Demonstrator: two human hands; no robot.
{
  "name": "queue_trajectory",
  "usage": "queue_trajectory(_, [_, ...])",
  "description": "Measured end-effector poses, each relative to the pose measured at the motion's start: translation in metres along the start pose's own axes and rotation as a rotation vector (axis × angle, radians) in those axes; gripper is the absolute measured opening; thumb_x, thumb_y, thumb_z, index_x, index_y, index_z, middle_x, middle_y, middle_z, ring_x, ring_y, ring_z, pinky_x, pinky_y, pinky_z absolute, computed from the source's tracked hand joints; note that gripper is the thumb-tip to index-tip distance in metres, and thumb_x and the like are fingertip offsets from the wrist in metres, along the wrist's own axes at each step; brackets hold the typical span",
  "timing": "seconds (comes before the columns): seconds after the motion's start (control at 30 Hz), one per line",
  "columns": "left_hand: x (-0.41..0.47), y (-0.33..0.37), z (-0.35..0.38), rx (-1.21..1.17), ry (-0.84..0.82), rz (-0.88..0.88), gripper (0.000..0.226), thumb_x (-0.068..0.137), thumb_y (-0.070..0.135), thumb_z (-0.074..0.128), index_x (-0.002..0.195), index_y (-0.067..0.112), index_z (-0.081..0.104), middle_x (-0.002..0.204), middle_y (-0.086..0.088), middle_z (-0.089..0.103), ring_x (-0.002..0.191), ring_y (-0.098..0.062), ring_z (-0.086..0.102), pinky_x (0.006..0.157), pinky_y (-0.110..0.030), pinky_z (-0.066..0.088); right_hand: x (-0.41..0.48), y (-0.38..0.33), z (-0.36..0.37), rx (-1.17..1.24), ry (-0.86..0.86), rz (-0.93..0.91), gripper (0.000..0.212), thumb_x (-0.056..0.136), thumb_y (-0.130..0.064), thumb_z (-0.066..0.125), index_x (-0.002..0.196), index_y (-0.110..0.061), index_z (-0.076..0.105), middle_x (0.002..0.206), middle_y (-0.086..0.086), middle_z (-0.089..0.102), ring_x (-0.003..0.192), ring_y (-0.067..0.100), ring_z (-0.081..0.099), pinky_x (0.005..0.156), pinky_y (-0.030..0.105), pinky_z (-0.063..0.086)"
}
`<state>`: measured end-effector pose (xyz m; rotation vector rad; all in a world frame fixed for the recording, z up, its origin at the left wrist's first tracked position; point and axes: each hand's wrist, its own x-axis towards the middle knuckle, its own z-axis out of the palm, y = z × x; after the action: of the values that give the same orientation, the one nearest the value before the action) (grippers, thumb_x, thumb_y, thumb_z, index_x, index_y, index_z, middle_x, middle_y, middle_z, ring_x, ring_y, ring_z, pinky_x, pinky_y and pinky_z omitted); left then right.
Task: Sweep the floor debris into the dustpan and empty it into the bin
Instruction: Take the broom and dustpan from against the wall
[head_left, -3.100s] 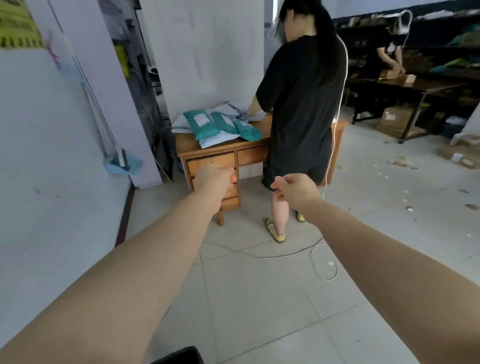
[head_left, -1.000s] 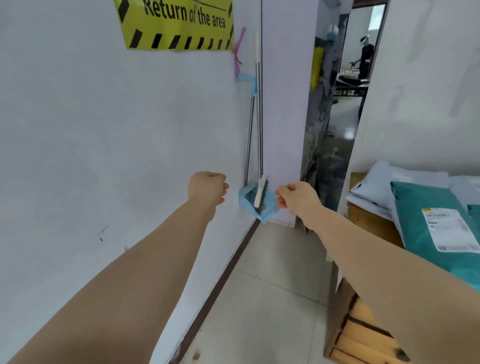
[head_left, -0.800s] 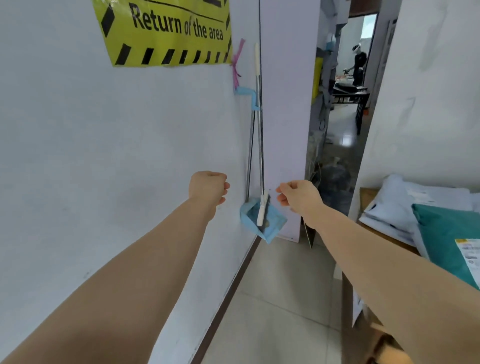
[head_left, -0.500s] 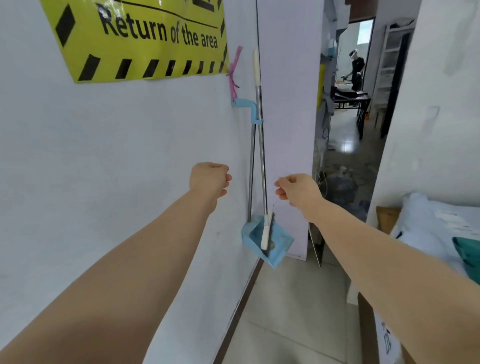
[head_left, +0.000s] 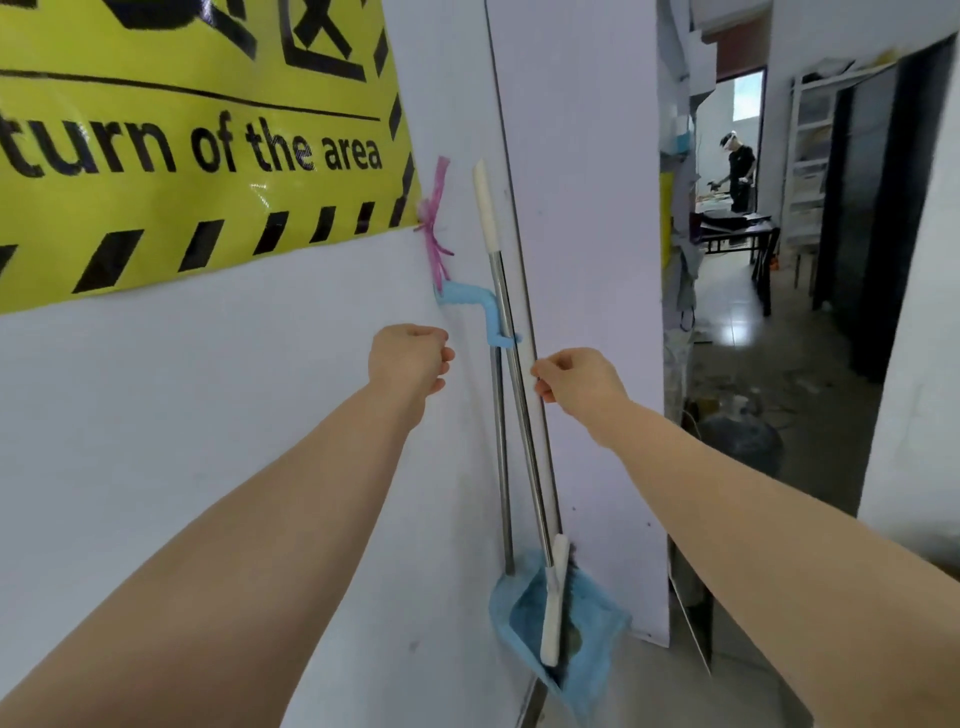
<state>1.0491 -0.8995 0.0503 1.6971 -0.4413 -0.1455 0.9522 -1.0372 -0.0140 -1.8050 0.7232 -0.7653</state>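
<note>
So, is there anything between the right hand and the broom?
Nothing visible. The right hand is just beside the broom, and the small gap between them is free. The dustpan handle stands on the broom's far side, nearer the left hand.

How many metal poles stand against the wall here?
2. The broom pole, topped by a white grip, slants into the blue dustpan; the dustpan pole stands just left of it.

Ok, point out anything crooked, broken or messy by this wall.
Nothing looks broken. The white-gripped steel broom slants off the upright pole of the blue plastic dustpan, which tilts corner-down. A frayed pink plastic string dangles at the corner of the yellow warning banner. Litter speckles the dark floor beyond.
</note>
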Motion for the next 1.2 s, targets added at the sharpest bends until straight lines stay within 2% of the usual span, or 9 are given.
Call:
queue_trajectory(0.17, [0.052, 0.014, 0.024, 0.053, 0.058, 0.059, 0.017, 0.094, 0.012, 0.054, 0.104, 0.009, 0.066, 0.073, -0.001, 0.061, 0.064, -0.011, 0.055, 0.063, -0.025, 0.051, 0.065, -0.008, 0.004, -0.044, 0.003, -0.061, 0.018, 0.096, -0.027, 0.057, 0.101, -0.014, 0.068, 0.095, 0.004, 0.068, 0.084, 0.021, 0.06, 0.077, 0.034, 0.051])
queue_trajectory(0.3, [0.083, 0.022, 0.034, 0.093, 0.106, 0.095, 0.014, 0.094, 0.012, 0.054, 0.1, 0.009, 0.066, 0.073, -0.001, 0.062, 0.065, -0.013, 0.055, 0.064, -0.027, 0.052, 0.102, -0.016, 0.016, -0.08, -0.013, -0.072, 0.04, 0.093, -0.032, 0.063, 0.128, -0.013, 0.055, 0.107, 0.0, 0.057, 0.096, 0.018, 0.056, 0.086, 0.031, 0.049])
queue_trajectory(0.47, [0.117, 0.032, 0.041, 0.184, 0.16, 0.161, 0.023, 0.087, 0.01, 0.056, 0.067, 0.021, 0.06, 0.089, -0.013, 0.069, 0.071, -0.023, 0.058, 0.079, -0.041, 0.058, 0.139, -0.025, 0.032, -0.156, 0.002, -0.107, 0.061, 0.092, -0.033, 0.064, 0.145, -0.013, 0.042, 0.141, 0.006, 0.052, 0.124, 0.025, 0.054, 0.101, 0.04, 0.048])
queue_trajectory(0.67, [0.158, 0.055, 0.045, 0.218, 0.199, 0.237, 0.027, 0.086, 0.009, 0.053, 0.062, 0.021, 0.056, 0.082, -0.011, 0.065, 0.071, -0.025, 0.058, 0.082, -0.049, 0.058, 0.166, -0.034, 0.046, -0.147, -0.02, -0.165, 0.036, 0.087, -0.029, 0.069, 0.118, -0.014, 0.058, 0.107, 0.004, 0.064, 0.097, 0.025, 0.063, 0.083, 0.039, 0.055])
queue_trajectory(0.83, [0.191, 0.058, 0.048, 0.31, 0.209, 0.308, 0.031, 0.087, 0.007, 0.052, 0.06, 0.022, 0.05, 0.081, -0.012, 0.061, 0.075, -0.027, 0.059, 0.08, -0.051, 0.058, 0.174, -0.023, 0.063, -0.131, -0.008, -0.182, 0.025, 0.087, -0.026, 0.069, 0.105, -0.017, 0.055, 0.087, -0.004, 0.057, 0.078, 0.017, 0.056, 0.055, 0.022, 0.04])
queue_trajectory(0.9, [0.202, 0.062, 0.049, 0.401, 0.207, 0.373, 0.027, 0.088, 0.007, 0.053, 0.065, 0.02, 0.052, 0.087, -0.014, 0.067, 0.082, -0.031, 0.067, 0.077, -0.049, 0.059, 0.176, -0.02, 0.066, -0.119, 0.004, -0.183, 0.025, 0.088, -0.026, 0.067, 0.108, -0.015, 0.058, 0.091, -0.001, 0.06, 0.079, 0.018, 0.058, 0.059, 0.023, 0.045])
queue_trajectory(0.97, [0.211, 0.069, 0.052, 0.492, 0.207, 0.447, 0.008, 0.089, 0.008, 0.054, 0.09, 0.011, 0.062, 0.096, -0.014, 0.068, 0.086, -0.032, 0.069, 0.075, -0.046, 0.06, 0.18, -0.019, 0.065, -0.135, 0.021, -0.183, 0.024, 0.089, -0.026, 0.065, 0.107, -0.012, 0.06, 0.094, 0.004, 0.064, 0.084, 0.023, 0.061, 0.069, 0.031, 0.05])
queue_trajectory(1.03, [0.221, 0.076, 0.058, 0.594, 0.21, 0.492, 0.024, 0.091, 0.008, 0.055, 0.113, 0.007, 0.061, 0.103, -0.013, 0.068, 0.086, -0.032, 0.069, 0.075, -0.043, 0.06, 0.184, -0.018, 0.064, -0.144, 0.014, -0.185, 0.024, 0.088, -0.028, 0.066, 0.105, -0.01, 0.062, 0.095, 0.006, 0.066, 0.084, 0.024, 0.063, 0.07, 0.033, 0.051])
queue_trajectory(1.2, [0.236, 0.083, 0.075, 0.759, 0.212, 0.517, 0.024, 0.094, 0.015, 0.056, 0.114, 0.004, 0.063, 0.107, -0.014, 0.069, 0.088, -0.032, 0.07, 0.079, -0.035, 0.059, 0.19, -0.016, 0.06, -0.126, 0.017, -0.183, 0.026, 0.085, -0.027, 0.068, 0.104, -0.009, 0.064, 0.095, 0.009, 0.07, 0.089, 0.028, 0.068, 0.078, 0.041, 0.056])
